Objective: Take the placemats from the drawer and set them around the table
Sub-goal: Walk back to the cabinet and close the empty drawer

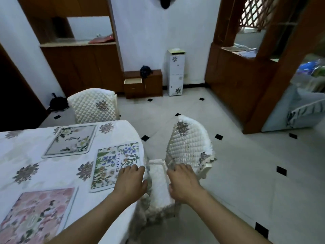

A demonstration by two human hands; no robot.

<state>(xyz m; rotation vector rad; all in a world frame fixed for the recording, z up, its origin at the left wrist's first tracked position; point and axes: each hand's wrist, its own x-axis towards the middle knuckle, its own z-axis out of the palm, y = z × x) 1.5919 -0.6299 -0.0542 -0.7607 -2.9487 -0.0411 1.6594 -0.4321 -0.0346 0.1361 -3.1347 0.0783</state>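
Note:
Three placemats lie on the white flowered tablecloth [35, 169]. A grey floral mat [70, 140] sits farthest from me. A white mat with blue flowers [112, 162] lies by the table's right edge. A pink rose mat [35, 215] is nearest me at the lower left. My left hand [131, 182] rests palm down on the near right corner of the blue-flower mat, fingers spread, holding nothing. My right hand [182, 184] hovers over the seat of the quilted chair [186, 148] beside the table, fingers apart and empty. Across the room the small wooden cabinet's drawer [133, 81] stands pulled out.
A second quilted chair [95, 104] stands at the table's far side. A narrow white floral cabinet [175, 71] stands by the far wall next to the wooden cabinet [153, 83]. Tiled floor lies open to the right. A wooden partition [242, 80] stands at right.

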